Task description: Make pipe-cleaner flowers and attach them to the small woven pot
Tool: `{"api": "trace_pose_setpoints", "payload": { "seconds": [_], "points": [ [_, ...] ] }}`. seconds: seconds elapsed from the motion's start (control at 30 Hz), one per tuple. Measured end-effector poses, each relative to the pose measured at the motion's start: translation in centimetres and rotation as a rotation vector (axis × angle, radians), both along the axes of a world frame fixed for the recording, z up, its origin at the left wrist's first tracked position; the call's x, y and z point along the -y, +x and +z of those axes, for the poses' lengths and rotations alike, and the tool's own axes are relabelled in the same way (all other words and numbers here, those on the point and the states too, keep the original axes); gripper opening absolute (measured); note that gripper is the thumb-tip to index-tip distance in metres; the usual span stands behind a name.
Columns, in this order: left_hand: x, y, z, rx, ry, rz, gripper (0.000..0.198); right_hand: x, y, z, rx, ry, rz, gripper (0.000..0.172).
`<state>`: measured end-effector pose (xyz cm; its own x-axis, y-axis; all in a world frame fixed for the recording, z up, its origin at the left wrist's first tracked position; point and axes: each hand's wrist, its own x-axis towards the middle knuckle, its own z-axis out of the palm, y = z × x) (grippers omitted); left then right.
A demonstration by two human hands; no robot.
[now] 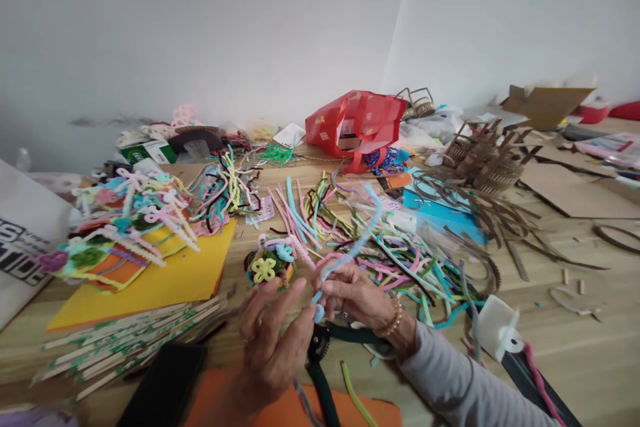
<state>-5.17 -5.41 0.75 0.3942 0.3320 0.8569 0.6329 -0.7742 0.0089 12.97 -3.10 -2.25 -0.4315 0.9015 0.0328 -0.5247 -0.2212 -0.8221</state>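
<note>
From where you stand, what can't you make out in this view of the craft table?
Head view:
- Blue pipe cleaner: its middle is hidden by the right hand.
- Green-handled tool: its head is partly hidden by the left hand, so its kind is unclear.
- White bag: its lettering is cut off by the left edge.
- Red bag: its print is too small to read.
</note>
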Motion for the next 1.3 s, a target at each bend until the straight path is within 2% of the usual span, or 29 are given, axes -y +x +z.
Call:
{"api": "trace_pose_setpoints", "payload": {
  "seconds": [0.1, 0.33, 0.4, 0.53, 0.63, 0.77, 0.93, 1.0, 1.1, 1.2, 1.3],
  "points": [
    [0.0, 0.8, 0.3, 0.21, -0.288, -0.175, 0.021, 0.3, -0.2, 0.2, -0.076, -0.037, -0.009, 0.023],
    [0.2, 2.3, -0.4, 0.73, -1.014, -0.413, 0.008, 0.8, -0.2, 1.0, -0.143, -0.121, -0.025, 0.018],
    [0.0, 2.4, -0.8, 0.857, -1.192, -0.439, 0.008, 0.9, 0.1, 0.9, -0.131, -0.138, -0.019, 0.018],
    [-0.4, 1.9, -1.4, 0.912, -1.439, -0.399, 0.01, 1.0, 0.9, 0.6, -0.086, -0.162, -0.052, 0.019],
    [-0.5, 1.5, -1.6, 0.916, -1.488, -0.398, 0.007, 1.2, 1.2, 0.4, -0.061, -0.207, -0.104, 0.022],
    [-0.3, 1.6, -1.8, 0.798, -1.468, -0.428, 0.008, 1.2, 1.3, 0.2, -0.02, -0.264, -0.199, 0.025],
    [0.1, 1.9, -2.8, 0.582, -1.363, -0.312, 0.013, 0.7, 2.6, 0.5, 0.101, -0.293, -0.381, 0.033],
    [0.2, 1.9, -3.2, 0.541, -1.35, -0.283, 0.012, 0.7, 3.4, 0.8, 0.275, -0.202, -0.428, 0.033],
    [0.1, 1.8, -3.3, 0.537, -1.372, -0.245, 0.01, 0.7, 4.7, 1.4, 0.653, -0.011, -0.426, 0.03],
    [-0.2, 1.5, -3.0, 0.558, -1.388, -0.214, 0.012, 0.5, 5.9, 2.3, 1.042, 0.21, -0.388, 0.022],
    [-0.5, 1.1, -2.6, 0.589, -1.409, -0.218, 0.015, 0.0, 6.9, 2.9, 1.501, 0.451, -0.425, 0.015]
  ]
}}
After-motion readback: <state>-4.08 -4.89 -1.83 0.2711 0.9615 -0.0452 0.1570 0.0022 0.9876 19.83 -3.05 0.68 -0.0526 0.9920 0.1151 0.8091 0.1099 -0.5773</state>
